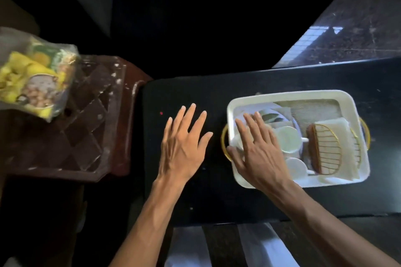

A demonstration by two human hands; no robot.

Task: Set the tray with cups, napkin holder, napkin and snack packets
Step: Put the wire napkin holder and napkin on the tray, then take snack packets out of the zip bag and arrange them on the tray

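Note:
A white tray (pixel 288 94) with gold handles sits on the black table (pixel 217 93). Inside it lie white cups (pixel 288 142), a leaf-patterned plate (pixel 271 116), a gold-wire napkin holder (pixel 325 151) and white napkins (pixel 332 124). My right hand (pixel 258 149) hovers flat over the tray's left end, fingers spread, holding nothing. My left hand (pixel 184 143) lies open over the bare table, left of the tray. Yellow snack packets (pixel 32 78) in a clear bag rest on a brown plastic stool at the far left.
The brown plastic stool (pixel 86 119) stands against the table's left edge. A speckled stone floor (pixel 347 34) shows at the upper right. The area behind the table is dark.

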